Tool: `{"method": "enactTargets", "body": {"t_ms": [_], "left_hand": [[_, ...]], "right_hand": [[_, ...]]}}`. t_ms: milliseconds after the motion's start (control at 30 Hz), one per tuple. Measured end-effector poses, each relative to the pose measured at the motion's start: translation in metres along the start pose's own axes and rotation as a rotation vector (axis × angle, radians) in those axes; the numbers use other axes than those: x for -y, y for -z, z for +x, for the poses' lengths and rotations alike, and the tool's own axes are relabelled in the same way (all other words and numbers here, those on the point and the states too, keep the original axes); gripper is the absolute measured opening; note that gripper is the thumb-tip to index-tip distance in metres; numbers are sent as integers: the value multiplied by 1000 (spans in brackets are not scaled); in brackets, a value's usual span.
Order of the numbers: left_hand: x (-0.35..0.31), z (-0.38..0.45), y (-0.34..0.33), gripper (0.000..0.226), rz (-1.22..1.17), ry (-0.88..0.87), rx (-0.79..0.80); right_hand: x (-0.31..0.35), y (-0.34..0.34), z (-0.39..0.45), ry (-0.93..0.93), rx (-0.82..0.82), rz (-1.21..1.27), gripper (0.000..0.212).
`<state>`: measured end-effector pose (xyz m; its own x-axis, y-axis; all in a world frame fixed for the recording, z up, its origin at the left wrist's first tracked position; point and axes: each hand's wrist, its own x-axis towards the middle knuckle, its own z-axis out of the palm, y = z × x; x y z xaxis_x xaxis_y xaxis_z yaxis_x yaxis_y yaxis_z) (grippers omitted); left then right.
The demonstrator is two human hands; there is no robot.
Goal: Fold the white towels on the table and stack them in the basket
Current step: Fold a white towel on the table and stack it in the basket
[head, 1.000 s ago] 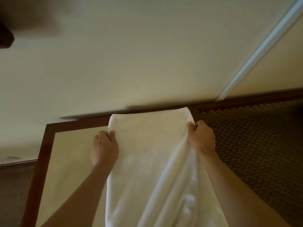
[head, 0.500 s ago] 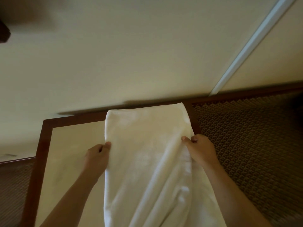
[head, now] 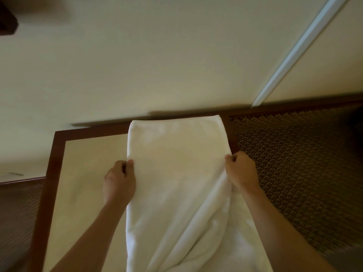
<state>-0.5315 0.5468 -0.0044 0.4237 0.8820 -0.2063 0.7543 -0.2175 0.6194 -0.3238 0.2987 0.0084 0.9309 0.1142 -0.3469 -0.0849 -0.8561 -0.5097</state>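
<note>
Head view, looking down over both my forearms. A white towel (head: 176,183) lies lengthwise on the surface (head: 88,183), which has a pale top and a dark reddish wood border. The towel's far end is a smooth, rounded fold resting right at the far border of the surface; the near part runs off the bottom of the frame, with long diagonal creases bunched toward the right. My left hand (head: 119,183) pinches the towel's left edge, thumb on top of the cloth, the other fingers curled beside and under the edge. My right hand (head: 240,169) grips the right edge, fingers curled into the cloth, knuckles up. The two hands sit at roughly the same level across the towel, about a third of the way back from its far end, well apart with the cloth's full width between them. The cloth between them looks flat and fairly taut; below the right hand it sags into folds. To the right of the surface, a dark brown woven panel (head: 294,173) with a small repeating pattern, touching the wood border. A similar woven patch (head: 17,213) shows at lower left, blurred. Beyond the surface, a cream wall (head: 157,55) with a pale metal strip (head: 298,46) running diagonally at upper right. Basket not in frame.
</note>
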Motion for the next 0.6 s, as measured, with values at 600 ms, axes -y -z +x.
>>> {"method": "enactTargets", "body": {"t_ms": [600], "left_hand": [[20,-54,8,16,5,9,59]], "right_hand": [[-23,-10,-53,-50,-69,-22,27]]}}
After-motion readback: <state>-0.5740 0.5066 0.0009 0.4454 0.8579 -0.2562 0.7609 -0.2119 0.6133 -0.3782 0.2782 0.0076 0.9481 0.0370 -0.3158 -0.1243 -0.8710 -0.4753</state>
